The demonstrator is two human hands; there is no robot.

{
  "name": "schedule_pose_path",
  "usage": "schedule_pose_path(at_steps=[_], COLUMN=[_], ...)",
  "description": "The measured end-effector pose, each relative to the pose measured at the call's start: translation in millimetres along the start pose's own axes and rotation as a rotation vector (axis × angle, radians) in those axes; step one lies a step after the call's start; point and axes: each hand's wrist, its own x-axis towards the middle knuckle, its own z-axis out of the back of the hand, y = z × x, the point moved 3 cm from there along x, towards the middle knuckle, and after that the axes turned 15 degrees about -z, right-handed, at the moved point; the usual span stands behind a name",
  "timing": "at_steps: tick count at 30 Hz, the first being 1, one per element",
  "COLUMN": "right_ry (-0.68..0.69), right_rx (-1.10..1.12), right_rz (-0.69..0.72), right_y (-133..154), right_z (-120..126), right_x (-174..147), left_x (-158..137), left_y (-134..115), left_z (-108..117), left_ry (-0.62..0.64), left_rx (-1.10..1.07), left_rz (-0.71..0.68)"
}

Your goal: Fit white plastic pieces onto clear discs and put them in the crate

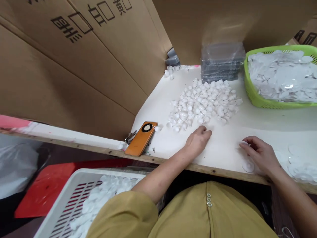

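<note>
My left hand [198, 140] is closed at the near edge of a heap of small white shell-like plastic pieces [201, 102]. Its fingers are curled down toward the white tabletop, and whatever they may hold is hidden. To the right, my right hand [261, 155] pinches a thin white disc [244, 142] between thumb and fingers. Beneath that hand a clear round disc [248, 166] lies on the table. More clear and white discs [302, 167] are spread out to the right of my right wrist.
A green basket [251, 91] full of white discs stands at the back right, beside plastic-wrapped grey blocks [223, 62]. An orange phone [140, 140] and keys [130, 137] lie at the left edge. Below is a white basket [61, 195]. Cardboard [104, 66] walls the left.
</note>
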Motion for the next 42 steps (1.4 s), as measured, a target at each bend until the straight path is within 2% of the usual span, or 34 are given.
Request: schedule_pose_path(at_steps=[5,7,14,21,23,26,32,36,42], right_ry=[-0.015,-0.024,-0.027,0.01,0.059,0.201,0.51,0.525,0.591], right_rx=[-0.021,-0.002,0.055,0.129,0.188,0.261,0.255,0.167,0.09], right_rz=[-0.027,-0.045,-0.085,-0.146,-0.187,-0.253,-0.301,-0.34,-0.428], right_y=[-5,-9,-17,-3,5,24,68,74,73], right_z=[0,1,2,3,1,-11,-63,-85,-89], right_x=[-1,-1,0,-2,-1,3,14,24,31], left_x=[-7,-6,-13,-16,-16,-15,-11,-9,-9], left_y=[0,1,4,10,12,14,15,15,16], left_z=[3,1,1,-2,-4,-4,-3,-4,-2], left_ry=[-0.183,-0.217,-0.16,-0.147,-0.126,-0.063,-0.045,-0.028,-0.005], left_rx=[-0.194,-0.247,-0.273,-0.386,-0.381,-0.365,-0.384,-0.406,-0.431], left_rz=[-0.047,-0.076,-0.167,-0.097,-0.072,-0.073,-0.063,-0.077,-0.087])
